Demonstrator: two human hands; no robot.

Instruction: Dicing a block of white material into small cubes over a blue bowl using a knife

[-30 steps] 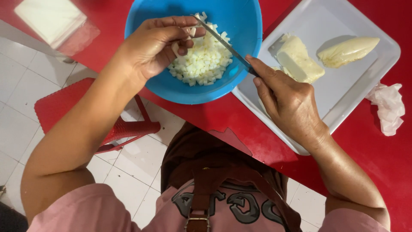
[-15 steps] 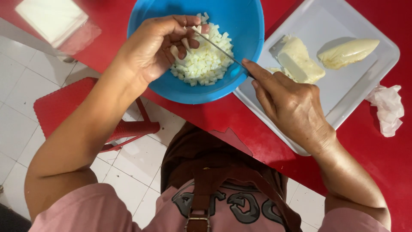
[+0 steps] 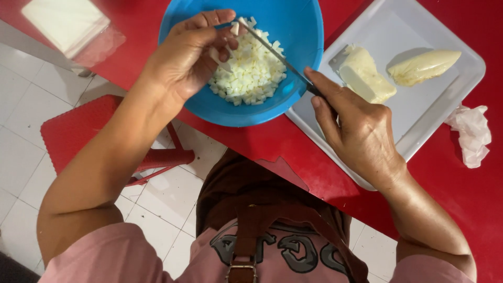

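My left hand [image 3: 191, 55] hovers over a blue bowl [image 3: 298, 31], its fingers pinching a small pale piece of food against the tip of a knife [image 3: 272, 50]. The bowl holds a heap of small white diced pieces [image 3: 249, 73]. My right hand [image 3: 359, 128] grips the knife's handle at the bowl's right rim, with the blade reaching over the bowl toward the left fingers. Two pale yellowish peeled chunks [image 3: 367, 73] [image 3: 424, 67] lie on a white tray [image 3: 419, 126] to the right.
Everything rests on a red table [image 3: 461, 194]. A crumpled white tissue [image 3: 471, 133] lies right of the tray. A clear box with white contents [image 3: 65, 23] stands at the far left corner. A red stool [image 3: 78, 136] stands on the tiled floor below.
The knife blade has shifted a little over the bowl while my left fingers stay at its tip. Bowl and tray have not moved.
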